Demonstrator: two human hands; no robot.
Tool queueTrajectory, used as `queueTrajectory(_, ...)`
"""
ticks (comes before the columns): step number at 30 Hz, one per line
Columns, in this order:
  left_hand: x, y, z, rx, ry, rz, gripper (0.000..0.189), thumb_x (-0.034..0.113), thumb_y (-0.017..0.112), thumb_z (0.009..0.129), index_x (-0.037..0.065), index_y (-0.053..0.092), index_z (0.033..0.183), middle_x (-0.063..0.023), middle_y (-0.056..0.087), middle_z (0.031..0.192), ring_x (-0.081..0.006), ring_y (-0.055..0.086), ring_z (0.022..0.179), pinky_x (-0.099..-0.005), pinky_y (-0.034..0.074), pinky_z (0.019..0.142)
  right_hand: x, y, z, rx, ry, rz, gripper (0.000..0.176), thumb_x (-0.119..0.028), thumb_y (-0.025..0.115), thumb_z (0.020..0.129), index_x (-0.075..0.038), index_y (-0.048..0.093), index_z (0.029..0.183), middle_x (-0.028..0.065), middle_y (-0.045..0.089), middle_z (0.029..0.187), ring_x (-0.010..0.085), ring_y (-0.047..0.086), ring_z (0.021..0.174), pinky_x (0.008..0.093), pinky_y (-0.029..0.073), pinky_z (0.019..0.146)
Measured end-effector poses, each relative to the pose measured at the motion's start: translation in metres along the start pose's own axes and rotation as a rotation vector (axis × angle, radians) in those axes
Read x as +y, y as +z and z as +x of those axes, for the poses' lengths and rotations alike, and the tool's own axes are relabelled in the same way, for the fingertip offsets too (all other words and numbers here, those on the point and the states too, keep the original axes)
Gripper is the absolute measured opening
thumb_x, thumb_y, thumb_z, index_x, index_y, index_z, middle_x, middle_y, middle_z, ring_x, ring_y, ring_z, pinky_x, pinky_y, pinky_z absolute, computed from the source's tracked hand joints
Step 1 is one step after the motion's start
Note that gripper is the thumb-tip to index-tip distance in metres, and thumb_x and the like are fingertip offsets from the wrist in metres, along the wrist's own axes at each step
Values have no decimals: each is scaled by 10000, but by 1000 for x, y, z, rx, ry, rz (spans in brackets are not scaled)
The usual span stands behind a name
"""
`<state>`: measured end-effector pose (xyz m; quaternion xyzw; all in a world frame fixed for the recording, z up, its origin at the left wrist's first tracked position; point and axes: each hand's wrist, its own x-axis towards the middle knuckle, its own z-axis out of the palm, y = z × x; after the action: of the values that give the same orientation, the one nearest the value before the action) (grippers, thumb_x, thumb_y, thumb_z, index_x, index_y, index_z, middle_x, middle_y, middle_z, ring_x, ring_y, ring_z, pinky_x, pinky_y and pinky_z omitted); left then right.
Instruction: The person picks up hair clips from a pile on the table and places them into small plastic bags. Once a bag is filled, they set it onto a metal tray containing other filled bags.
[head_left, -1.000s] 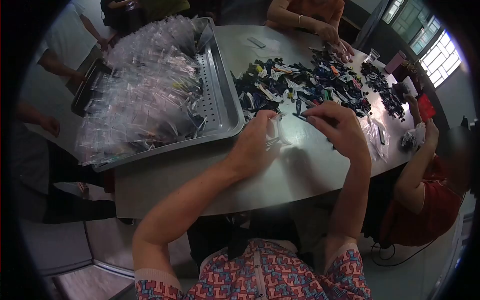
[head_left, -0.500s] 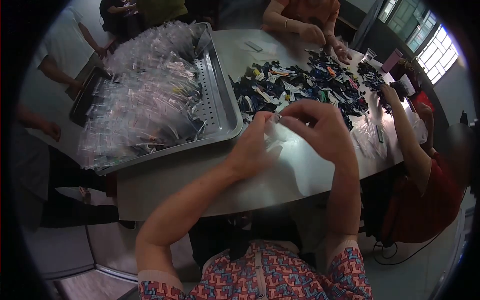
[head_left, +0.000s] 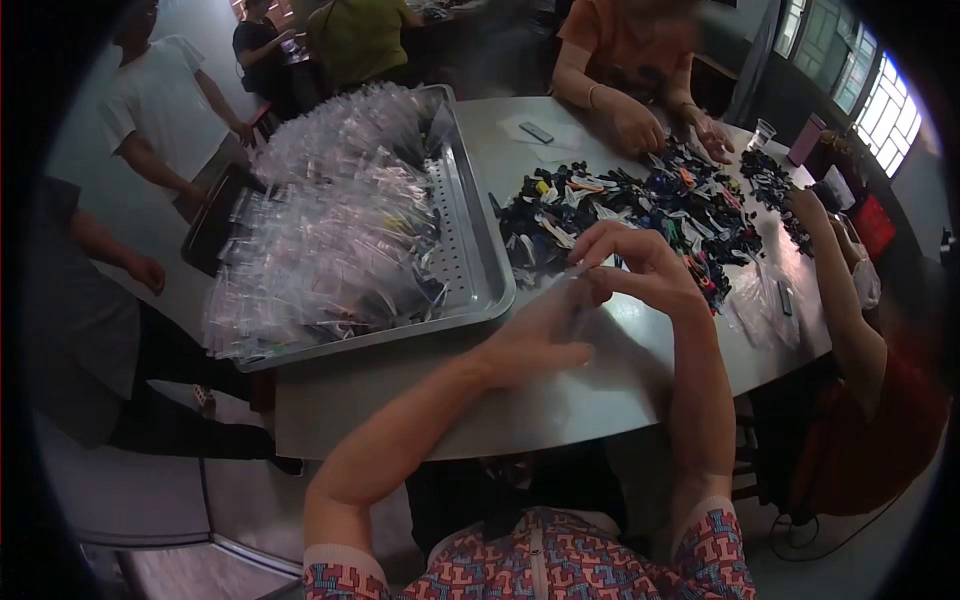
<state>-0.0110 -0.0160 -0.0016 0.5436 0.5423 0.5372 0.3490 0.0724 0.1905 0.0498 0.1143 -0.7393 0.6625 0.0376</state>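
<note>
L hand & R hand meet just above the counter, near its front edge. R hand pinches the top edge of a small clear bag betw. thumb & fingertips. L hand is blurred, prob. pinching the bag's lower part. Metal tray w/ heaped clear packets lies to the left. Pile of dark small parts sits just beyond the hands.

Small clear bag, blurred, held aloft
</note>
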Motion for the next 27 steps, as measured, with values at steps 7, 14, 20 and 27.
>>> queueTrajectory(7, 28, 6, 6, 630, 197, 230, 511, 223, 754, 867, -9, 518, 1255, -128, 606, 1145, -202, 595, 1069, -332, 472, 922, 16, 2, 3, 207, -160, -254, 91, -70, 686, 910, 8, 696, 957, 16, 692, 917, 83, 600, 870, 252, 478, 789)
queueTrajectory(14, 51, -43, 3, 833, 65, 389, 125, 81, 682, 925, -6, 649, 1009, -61, 694, 849, -110, 668, 766, -271, 539, 696, 28, 10, 8, 348, -154, 10, 179, -121, 597, 1007, 9, 677, 1101, 61, 706, 1041, 115, 636, 984, 270, 486, 907)
queueTrajectory(20, 36, -111, 3, 1183, 52, 802, 190, 45, 645, 888, -5, 571, 1056, -165, 707, 897, -306, 718, 793, -389, 562, 681, 38, 3, 11, 414, -227, 7, 202, -151, 599, 1011, 22, 686, 1068, 49, 707, 969, 102, 633, 932, 272, 483, 904)
queueTrajectory(27, 32, -107, -11, 1146, -255, 1368, 220, 4, 623, 843, 15, 529, 1042, -193, 613, 1112, -409, 658, 937, -495, 541, 797, 46, -1, 12, 437, -158, -53, 201, -161, 602, 1006, 16, 695, 1023, 55, 710, 953, 113, 636, 935, 272, 494, 892)
